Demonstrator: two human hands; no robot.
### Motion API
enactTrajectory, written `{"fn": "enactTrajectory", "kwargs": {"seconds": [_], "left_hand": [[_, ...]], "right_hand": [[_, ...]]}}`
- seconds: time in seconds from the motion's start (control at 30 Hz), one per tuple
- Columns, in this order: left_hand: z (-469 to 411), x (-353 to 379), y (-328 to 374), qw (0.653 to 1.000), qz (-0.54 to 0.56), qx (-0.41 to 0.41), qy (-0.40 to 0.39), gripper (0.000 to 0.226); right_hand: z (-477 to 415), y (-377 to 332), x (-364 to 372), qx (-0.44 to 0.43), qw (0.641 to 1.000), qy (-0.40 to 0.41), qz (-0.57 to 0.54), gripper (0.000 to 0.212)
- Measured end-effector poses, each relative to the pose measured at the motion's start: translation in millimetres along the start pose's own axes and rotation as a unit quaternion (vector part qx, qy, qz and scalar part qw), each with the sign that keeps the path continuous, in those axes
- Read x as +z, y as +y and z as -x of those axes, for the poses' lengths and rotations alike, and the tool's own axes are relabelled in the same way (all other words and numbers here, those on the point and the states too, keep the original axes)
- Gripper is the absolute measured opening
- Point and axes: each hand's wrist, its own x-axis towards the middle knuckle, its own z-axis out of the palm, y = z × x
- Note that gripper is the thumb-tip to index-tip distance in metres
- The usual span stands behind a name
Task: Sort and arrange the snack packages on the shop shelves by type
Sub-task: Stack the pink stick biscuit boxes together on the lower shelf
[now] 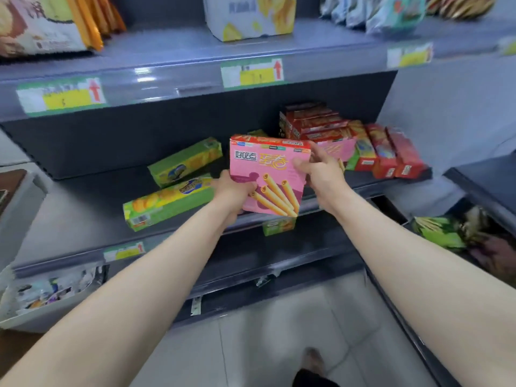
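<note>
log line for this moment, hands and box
left hand: grips pink box bottom | right hand: grips its right edge | box: held over shelf | green boxes left, red boxes right

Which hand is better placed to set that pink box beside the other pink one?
Right, probably. The right hand grips the pink box on the side nearest the other pink box.

Two pink boxes point(268, 174), two green boxes point(167, 201) at left

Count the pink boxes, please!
2. One pink box is held in the left hand and right hand; the second pink box sits on the shelf behind it, beside the red boxes. More may be hidden.
</note>
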Motion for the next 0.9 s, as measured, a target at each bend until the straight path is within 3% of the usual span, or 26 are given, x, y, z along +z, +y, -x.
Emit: {"fn": "enactTrajectory", "kwargs": {"seconds": [0.07, 0.23, 0.47, 0.73, 0.9], "left_hand": [[-5.8, 34.6, 9.9, 0.999, 0.03, -0.012, -0.029, 0.034], [-24.9, 107.5, 25.9, 0.995, 0.067, -0.029, -0.068, 0.013], [-53.4, 180.6, 30.9, 0.995, 0.085, -0.051, -0.002, 0.017], [-67.7, 211.4, 20.8, 0.991, 0.097, -0.081, 0.039, 0.008], [-69.4, 215.7, 23.1, 0.99, 0.1, -0.088, 0.043, 0.015]], "right_hand": [[-10.8, -8.6, -31.4, -0.011, 1.0, 0.008, 0.009, 0.067], [-48.9, -17.3, -101.5, 0.001, 0.999, 0.006, 0.032, 0.062], [-116.0, -20.9, -157.2, 0.053, 0.992, -0.069, 0.096, 0.066], [-151.7, 4.8, -167.2, 0.046, 0.984, -0.047, 0.165, 0.079], [-153.0, 10.7, -165.1, 0.016, 0.981, 0.0, 0.191, 0.079]]}}
